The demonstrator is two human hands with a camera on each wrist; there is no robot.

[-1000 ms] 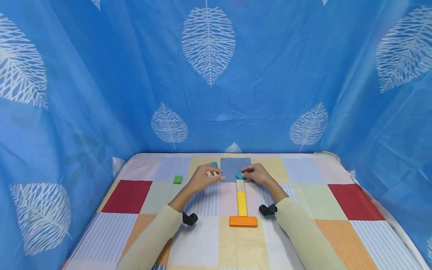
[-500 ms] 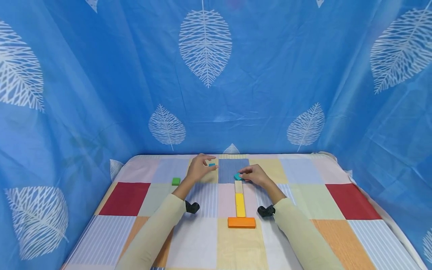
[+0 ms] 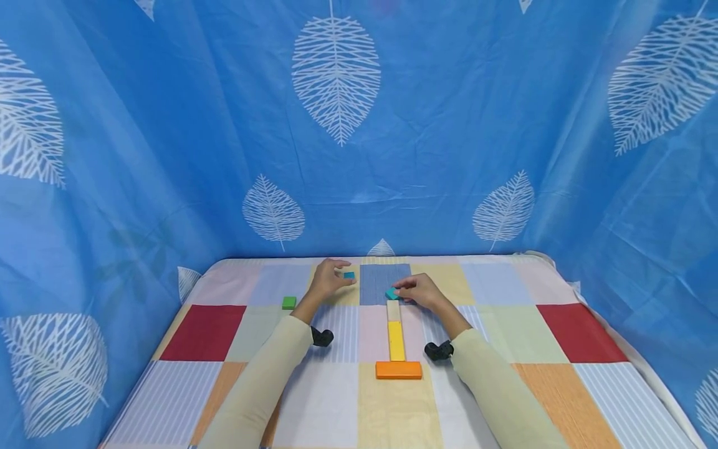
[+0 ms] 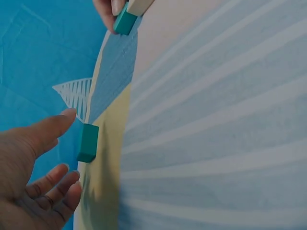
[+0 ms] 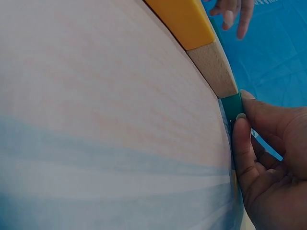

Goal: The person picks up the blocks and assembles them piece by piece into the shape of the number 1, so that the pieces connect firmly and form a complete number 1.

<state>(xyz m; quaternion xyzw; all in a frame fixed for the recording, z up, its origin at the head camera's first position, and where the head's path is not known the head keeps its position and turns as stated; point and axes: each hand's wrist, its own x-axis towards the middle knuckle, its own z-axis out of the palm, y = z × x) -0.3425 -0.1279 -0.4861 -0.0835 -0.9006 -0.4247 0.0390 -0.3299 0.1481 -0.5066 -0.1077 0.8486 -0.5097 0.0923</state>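
In the head view, my right hand [image 3: 422,292] sits just right of centre, fingertips pinching a teal block [image 3: 391,294] against the far end of the plain wooden block [image 3: 394,310]. The right wrist view shows it closer: thumb and forefinger curl round the teal block [image 5: 233,106], which touches the wooden block [image 5: 214,68], with the yellow block [image 5: 180,19] next in line. My left hand [image 3: 328,280], a little left of centre, is spread and relaxed. In the left wrist view its forefinger [image 4: 53,127] lies just beside a small blue block [image 4: 88,142] standing on the cloth, not gripping it.

I judge both small blocks rigid, light and smooth-faced, likely painted wood, so they should slide easily on the cloth and tip if nudged high. The best hold looks like a pinch across two opposite flat sides, low down.

The line of blocks runs toward the bottom of the frame to an orange block [image 3: 398,370] lying crosswise. A green block [image 3: 288,302] lies apart at mid-left. The patchwork table [image 3: 561,374] has open cloth left and right of the line. The far edge meets the blue curtain [image 3: 168,125] close behind both hands, so room there is short.
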